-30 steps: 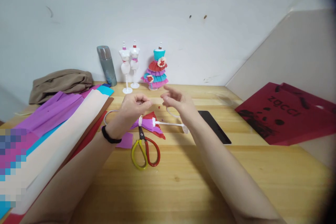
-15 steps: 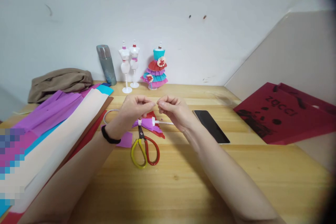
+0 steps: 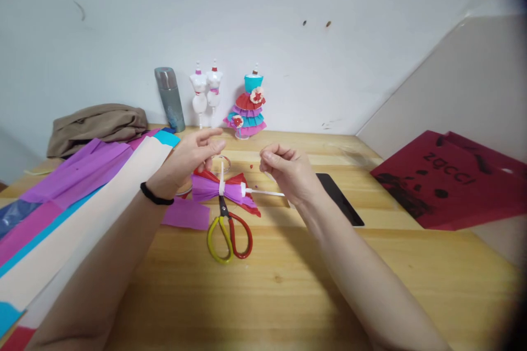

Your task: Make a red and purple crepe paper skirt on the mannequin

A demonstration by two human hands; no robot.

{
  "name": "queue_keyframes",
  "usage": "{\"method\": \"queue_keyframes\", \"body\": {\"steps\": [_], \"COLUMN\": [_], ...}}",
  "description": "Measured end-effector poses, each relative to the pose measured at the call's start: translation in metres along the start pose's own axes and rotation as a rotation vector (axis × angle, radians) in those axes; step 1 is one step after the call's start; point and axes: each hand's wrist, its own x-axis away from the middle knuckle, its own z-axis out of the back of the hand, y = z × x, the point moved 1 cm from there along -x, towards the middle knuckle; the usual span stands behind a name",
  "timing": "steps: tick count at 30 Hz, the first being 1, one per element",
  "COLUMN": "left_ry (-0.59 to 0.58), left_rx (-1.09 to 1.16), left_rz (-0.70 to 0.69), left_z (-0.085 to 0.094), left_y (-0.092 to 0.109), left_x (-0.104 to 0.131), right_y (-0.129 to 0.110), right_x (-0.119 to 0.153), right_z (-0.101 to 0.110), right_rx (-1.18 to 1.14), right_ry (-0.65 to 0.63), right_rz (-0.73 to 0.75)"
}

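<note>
My left hand (image 3: pixel 191 156) hovers over the table with its fingers stretched out and nothing visible in them. Across a gap, my right hand (image 3: pixel 288 170) is closed in a pinch; whatever is between thumb and forefinger is too small to make out. Below and between them lies a gathered purple and red crepe paper piece (image 3: pixel 206 188), bound with a white band, with a white stick (image 3: pixel 265 193) running right from it. Scissors (image 3: pixel 229 237) with one yellow and one red handle lie just in front, their blades partly hidden. A purple paper piece (image 3: pixel 187 214) rests beside them.
Crepe paper sheets (image 3: pixel 94 197) in several colours cover the left side, with a brown cloth (image 3: pixel 99 126) behind. A flask (image 3: pixel 171 101), two white dress forms (image 3: pixel 199 101) and a dressed form (image 3: pixel 249 104) stand at the wall. A phone (image 3: pixel 340 200) and red bag (image 3: pixel 444 186) are right.
My hands have parted. The left one has moved left and up and its fingers have spread, while the right one has shifted slightly right, still pinched. The view has tilted a little.
</note>
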Motion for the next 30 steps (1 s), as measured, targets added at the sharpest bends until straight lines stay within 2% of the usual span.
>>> {"method": "queue_keyframes", "body": {"steps": [4, 7, 11, 16, 19, 24, 27, 30], "left_ry": [0.104, 0.1, 0.091, 0.045, 0.024, -0.044, -0.093, -0.117], "left_rx": [-0.438, -0.638, -0.714, -0.672, -0.64, -0.704, -0.761, -0.798], "left_rz": [0.024, 0.016, 0.038, 0.035, 0.037, 0.063, 0.07, 0.069], "left_z": [-0.004, -0.012, -0.017, -0.019, -0.018, -0.016, -0.016, -0.019], "left_y": [-0.02, -0.031, -0.035, -0.038, -0.043, -0.045, -0.043, -0.038], "left_x": [-0.01, -0.016, -0.019, -0.023, -0.031, -0.048, -0.054, -0.055], "right_y": [0.012, 0.02, 0.022, 0.023, 0.026, 0.029, 0.031, 0.031], "right_x": [-0.004, -0.006, -0.008, -0.009, -0.007, 0.002, 0.008, 0.01], "right_z": [0.001, 0.0, 0.001, 0.004, 0.003, -0.007, -0.012, -0.015], "right_rx": [0.044, -0.007, -0.034, 0.041, 0.3, 1.034, 1.275, 1.401], "right_ry": [0.04, 0.024, 0.063, 0.013, -0.039, -0.203, -0.316, -0.359], "right_rz": [-0.1, -0.191, -0.209, -0.187, -0.059, 0.31, 0.347, 0.317]}}
